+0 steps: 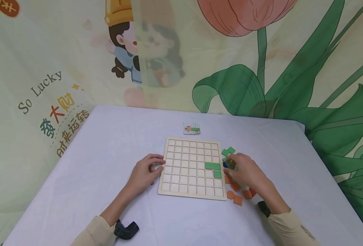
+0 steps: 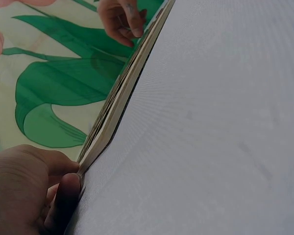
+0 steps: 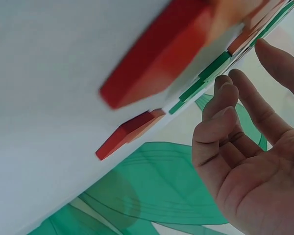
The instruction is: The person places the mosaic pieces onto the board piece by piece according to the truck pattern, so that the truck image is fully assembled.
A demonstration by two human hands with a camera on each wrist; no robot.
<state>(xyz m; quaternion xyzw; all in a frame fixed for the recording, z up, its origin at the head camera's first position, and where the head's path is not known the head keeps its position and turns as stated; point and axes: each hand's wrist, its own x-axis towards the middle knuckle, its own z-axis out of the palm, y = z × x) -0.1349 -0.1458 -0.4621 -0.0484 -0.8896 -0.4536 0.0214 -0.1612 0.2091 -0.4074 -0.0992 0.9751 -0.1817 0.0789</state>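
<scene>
A pale wooden grid board (image 1: 181, 177) lies on the table with three green square tiles (image 1: 209, 165) in its right-hand cells. At the board's left edge my left hand (image 1: 144, 172) rests, forefinger and thumb tips touching the rim; the left wrist view shows these fingertips (image 2: 71, 188) at the end of the board's side. My right hand (image 1: 246, 171) is over the loose tiles by the right edge, thumb and forefinger spread apart. Below it are a green tile (image 1: 225, 152), partly covered, and a dark blue one (image 1: 225, 165). Nothing shows between the fingers of the right hand (image 3: 250, 142).
Several orange pieces (image 1: 238, 200), one of them round (image 1: 230, 194), and a red piece (image 1: 253, 192) lie right of the board, near the right forearm. A small picture card (image 1: 192, 128) lies behind the board on the white tablecloth (image 1: 123, 136). A printed curtain (image 1: 163, 95) hangs behind.
</scene>
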